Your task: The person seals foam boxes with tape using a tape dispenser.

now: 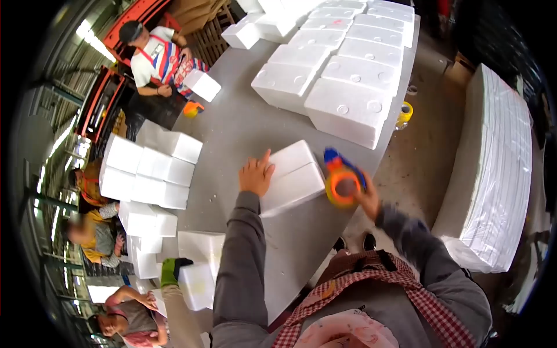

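In the head view, a white foam box [293, 178] with a seam along its top lies on the grey table in front of me. My left hand [256, 174] rests against its left side, fingers spread. In my right hand [366, 197] is an orange and blue tape dispenser [342, 184], slightly blurred, held just off the box's right end. The fingers wrap round its handle side and are partly hidden.
Rows of white foam boxes [354, 72] fill the far part of the grey table [232, 122]. More boxes [148, 168] are stacked at left. Another tape dispenser [192, 109] lies near a co-worker [159, 58]. A green-gloved hand [171, 271] touches a box. Wrapped white sheets [493, 168] stand at right.
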The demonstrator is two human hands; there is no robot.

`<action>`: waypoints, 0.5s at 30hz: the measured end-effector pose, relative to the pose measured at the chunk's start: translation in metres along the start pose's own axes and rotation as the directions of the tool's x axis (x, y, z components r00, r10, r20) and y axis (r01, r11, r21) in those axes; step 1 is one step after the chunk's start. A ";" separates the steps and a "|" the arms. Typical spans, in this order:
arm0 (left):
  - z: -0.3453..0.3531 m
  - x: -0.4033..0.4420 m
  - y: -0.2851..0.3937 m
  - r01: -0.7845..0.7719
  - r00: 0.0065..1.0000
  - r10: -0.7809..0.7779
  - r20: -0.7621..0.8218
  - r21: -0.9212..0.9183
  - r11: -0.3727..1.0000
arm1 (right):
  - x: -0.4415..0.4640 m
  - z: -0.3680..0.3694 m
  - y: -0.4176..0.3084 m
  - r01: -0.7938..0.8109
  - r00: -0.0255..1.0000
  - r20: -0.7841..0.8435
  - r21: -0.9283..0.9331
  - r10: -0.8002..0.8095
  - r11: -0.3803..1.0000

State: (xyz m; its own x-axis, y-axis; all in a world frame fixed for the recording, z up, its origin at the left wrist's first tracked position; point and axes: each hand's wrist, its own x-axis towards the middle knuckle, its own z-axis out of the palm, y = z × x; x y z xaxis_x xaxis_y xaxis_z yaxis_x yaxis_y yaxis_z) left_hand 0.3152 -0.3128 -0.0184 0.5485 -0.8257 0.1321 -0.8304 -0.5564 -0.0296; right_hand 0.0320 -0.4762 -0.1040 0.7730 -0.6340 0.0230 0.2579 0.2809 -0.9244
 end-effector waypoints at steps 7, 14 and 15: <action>0.010 -0.102 0.051 0.631 0.766 -0.642 -0.044 -0.142 0.763 | -0.042 0.051 0.050 0.027 0.999 -0.029 -0.393 -0.042 0.919; -0.004 -0.131 0.081 0.401 0.911 -0.398 -0.110 0.008 0.916 | 0.008 0.022 0.027 -0.118 0.976 0.139 -0.324 0.170 0.939; 0.005 -0.132 0.081 0.411 0.907 -0.401 -0.129 0.069 0.909 | -0.031 0.011 0.017 -0.065 0.982 0.157 -0.242 0.106 0.968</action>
State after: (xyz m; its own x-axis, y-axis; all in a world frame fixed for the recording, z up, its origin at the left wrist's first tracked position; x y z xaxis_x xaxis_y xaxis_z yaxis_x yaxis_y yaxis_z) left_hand 0.1760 -0.2494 -0.0434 0.8176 -0.5139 0.2596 -0.5222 -0.8518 -0.0415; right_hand 0.0188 -0.4434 -0.1164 0.8773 -0.4797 -0.0153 0.0586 0.1388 -0.9886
